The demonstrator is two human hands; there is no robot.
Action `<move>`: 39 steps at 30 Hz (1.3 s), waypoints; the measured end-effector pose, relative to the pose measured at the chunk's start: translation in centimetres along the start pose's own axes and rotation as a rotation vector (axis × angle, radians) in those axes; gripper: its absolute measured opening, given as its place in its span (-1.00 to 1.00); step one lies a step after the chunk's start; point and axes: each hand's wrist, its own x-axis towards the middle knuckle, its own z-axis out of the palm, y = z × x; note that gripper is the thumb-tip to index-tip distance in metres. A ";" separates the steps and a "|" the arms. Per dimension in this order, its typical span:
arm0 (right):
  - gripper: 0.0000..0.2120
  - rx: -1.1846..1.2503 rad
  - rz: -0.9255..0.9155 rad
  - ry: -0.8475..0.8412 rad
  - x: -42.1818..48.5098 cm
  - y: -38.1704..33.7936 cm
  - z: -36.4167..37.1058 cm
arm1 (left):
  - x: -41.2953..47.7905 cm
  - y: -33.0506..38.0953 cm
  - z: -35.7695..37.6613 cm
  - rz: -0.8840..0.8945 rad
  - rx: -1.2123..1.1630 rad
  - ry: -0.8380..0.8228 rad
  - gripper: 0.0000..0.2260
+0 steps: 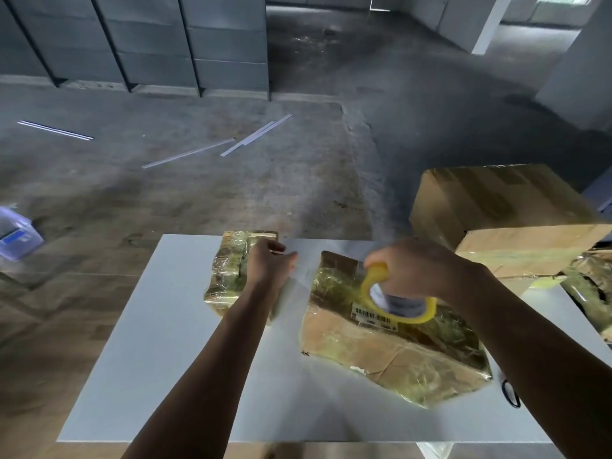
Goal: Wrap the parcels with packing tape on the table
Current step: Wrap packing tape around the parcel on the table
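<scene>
Right hand (420,270): closed round the tape roll (395,298), fingers wrapped over its core. The roll is tilted and sits on or just above the big parcel (390,346), over that parcel's barcode label (374,317); motion blur hides whether they touch.

Left hand (269,264): left of the big parcel, fingers curled at the near-right edge of the small parcel (230,266). Whether it pinches a tape end, grips the parcel or merely rests there cannot be told. A pale, blurred band (291,293) runs between this hand and the big parcel; it may be drawn-out tape.

Both parcels lie flat on the white table (149,359), apart from each other, the small one to the left and farther from the person.

Progress, as judged: the small parcel is glossy with film all over and looks finished. The big parcel is shiny along its far and near-right parts, but bare brown card shows across its left and middle faces, so more passes of tape seem due there, then a cut.

Round about: black scissors (511,394) lie just right of the big parcel's near corner. Stacked cartons (496,207) stand beyond it to the right, with more film-wrapped goods (587,279) under them, so further parcels may be waiting.
</scene>
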 end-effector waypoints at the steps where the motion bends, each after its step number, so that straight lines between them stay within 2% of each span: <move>1: -0.58 -0.047 -0.007 -0.007 0.1 0.0 0.2 | 0.2 0.1 -0.3 0.013 0.006 0.027 -0.81; 5: -0.53 -0.099 -0.011 -0.003 0.4 -0.1 0.4 | 0.9 0.3 -0.9 0.063 0.049 0.038 -0.84; 13: -0.50 -0.069 0.069 -0.133 0.4 -0.8 -0.2 | 1.4 -0.8 -0.6 -0.056 0.006 -0.065 -0.79; 18: -0.52 -0.103 0.086 -0.143 0.4 -1.0 -0.2 | 1.6 -1.5 -0.5 -0.106 -0.082 -0.100 -0.78; 30: -0.54 -0.082 0.086 -0.162 1.1 -0.8 0.5 | 2.5 -4.3 1.6 -0.126 -0.025 -0.072 -0.78; 35: -0.55 -0.077 0.109 -0.179 1.2 -0.9 0.6 | 2.2 -5.5 2.6 -0.198 -0.070 -0.125 -0.83; 38: -0.55 -0.110 0.090 -0.189 1.3 -0.8 0.9 | 1.7 -6.6 3.6 -0.263 -0.111 -0.174 -0.76; 39: -0.55 -0.110 0.089 -0.194 1.4 -0.7 1.1 | 1.6 -6.9 3.9 -0.291 -0.135 -0.189 -0.79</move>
